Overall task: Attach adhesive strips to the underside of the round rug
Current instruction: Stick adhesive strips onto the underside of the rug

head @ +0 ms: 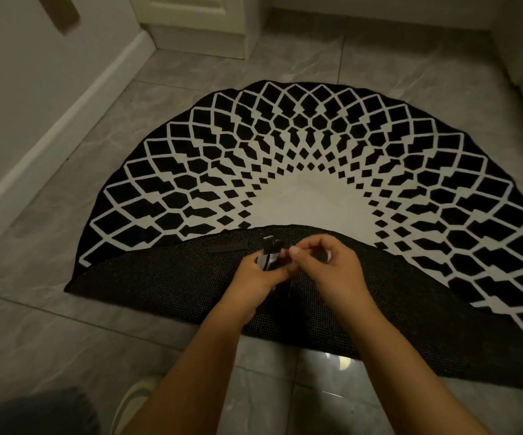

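The round black-and-white rug (301, 146) lies on the tiled floor with its near half folded back, so its dark mesh underside (160, 287) faces up. One black adhesive strip (227, 247) is stuck flat on that underside near the fold. My left hand (258, 273) grips a small bundle of black strips with white backing (269, 254), held upright above the underside. My right hand (326, 265) pinches at the bundle's top with thumb and forefinger. The fingers hide the strips' lower ends.
Grey marble-look tiles (75, 334) surround the rug. A wall with a white baseboard (50, 136) runs along the left, and a white door frame (197, 26) stands at the back. My knee and a light shoe (131, 400) sit at the bottom left.
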Available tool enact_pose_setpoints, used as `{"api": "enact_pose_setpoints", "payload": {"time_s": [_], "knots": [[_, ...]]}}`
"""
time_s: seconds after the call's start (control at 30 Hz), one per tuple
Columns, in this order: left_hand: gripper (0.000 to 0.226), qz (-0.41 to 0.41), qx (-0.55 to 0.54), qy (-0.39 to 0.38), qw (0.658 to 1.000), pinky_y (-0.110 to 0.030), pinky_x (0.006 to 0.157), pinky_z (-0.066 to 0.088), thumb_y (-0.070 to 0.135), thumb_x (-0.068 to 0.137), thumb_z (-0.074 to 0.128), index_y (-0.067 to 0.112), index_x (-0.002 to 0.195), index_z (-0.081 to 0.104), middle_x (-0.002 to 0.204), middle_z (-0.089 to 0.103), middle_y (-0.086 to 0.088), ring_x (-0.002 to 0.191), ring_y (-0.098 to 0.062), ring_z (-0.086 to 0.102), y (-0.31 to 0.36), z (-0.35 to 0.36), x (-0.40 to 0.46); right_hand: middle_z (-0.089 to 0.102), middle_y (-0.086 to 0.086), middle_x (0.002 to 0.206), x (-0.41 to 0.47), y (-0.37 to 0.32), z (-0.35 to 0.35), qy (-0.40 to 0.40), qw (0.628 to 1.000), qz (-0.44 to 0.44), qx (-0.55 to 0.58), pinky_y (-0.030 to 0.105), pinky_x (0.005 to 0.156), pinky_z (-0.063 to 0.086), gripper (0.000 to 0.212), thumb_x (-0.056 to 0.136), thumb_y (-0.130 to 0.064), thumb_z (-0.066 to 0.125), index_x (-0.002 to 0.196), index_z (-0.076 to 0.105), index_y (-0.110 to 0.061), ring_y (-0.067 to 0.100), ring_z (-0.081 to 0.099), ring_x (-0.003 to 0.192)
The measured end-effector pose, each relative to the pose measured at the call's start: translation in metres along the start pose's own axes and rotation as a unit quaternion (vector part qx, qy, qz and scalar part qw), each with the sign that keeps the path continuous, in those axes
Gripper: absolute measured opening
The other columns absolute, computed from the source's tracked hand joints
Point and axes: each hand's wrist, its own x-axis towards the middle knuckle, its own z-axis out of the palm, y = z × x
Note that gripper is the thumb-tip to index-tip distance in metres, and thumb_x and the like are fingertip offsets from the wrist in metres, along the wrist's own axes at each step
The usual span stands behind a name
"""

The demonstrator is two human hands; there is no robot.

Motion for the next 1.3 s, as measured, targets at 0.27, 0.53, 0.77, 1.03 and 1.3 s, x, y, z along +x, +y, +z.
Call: {"api": "enact_pose_setpoints", "payload": {"time_s": [0.27,0.53,0.77,1.03,1.3], "knots": [[0.027,0.0,0.018,-0.041,0.999,-0.01,0.067,0.048,0.01,0.082,0.071,0.013,0.109,0.068,0.1,0.073,0.005,0.09,-0.001,0.066,0.005,-0.003,-0.002,0.066,-0.009,0.078,0.002,0.003,-0.005,0.007,0.998,-0.016,-0.068,0.025,0.089,0.043,0.006,0.082,-0.021,0.073,0.081,0.068,-0.024,0.002,0.06,0.085],[0.023,0.008,0.012,-0.049,0.999,-0.015,0.077,0.047,0.009,0.079,0.074,0.021,0.099,0.069,0.096,0.073,0.007,0.094,-0.003,0.066,0.006,-0.002,0.0,0.067,-0.005,0.085,0.003,0.005,-0.008,-0.009,0.998,-0.002,-0.059,0.017,0.073,0.041,0.007,0.088,-0.016,0.066,0.084,0.069,-0.02,0.003,0.06,0.084],[0.015,0.007,-0.008,-0.024,1.0,-0.025,0.062,0.04,0.017,0.085,0.068,0.017,0.101,0.069,0.068,0.066,0.012,0.063,-0.004,0.053,-0.005,-0.001,0.001,0.065,0.003,0.088,0.004,0.008,-0.006,-0.017,0.998,0.012,-0.052,0.018,0.069,0.042,0.006,0.089,-0.02,0.066,0.084,0.068,-0.016,0.01,0.059,0.083],[0.015,0.0,-0.113,0.024,0.993,-0.021,0.055,0.039,0.018,0.09,0.062,0.012,0.099,0.072,0.083,0.067,-0.006,0.055,-0.008,0.042,-0.013,0.001,0.002,0.054,0.004,0.072,0.003,0.012,-0.004,0.033,0.987,0.129,0.09,0.026,0.054,0.039,0.01,0.093,-0.017,0.057,0.084,0.06,-0.013,0.013,0.046,0.061],[0.015,-0.004,-0.083,0.02,0.996,-0.022,0.057,0.039,0.016,0.088,0.065,0.009,0.1,0.07,0.072,0.068,0.006,0.055,-0.005,0.05,-0.017,0.013,-0.001,0.054,-0.001,0.066,0.004,0.017,-0.006,0.008,0.959,0.132,0.251,0.02,0.053,0.04,0.01,0.092,-0.018,0.06,0.087,0.061,-0.01,0.006,0.048,0.056]]}}
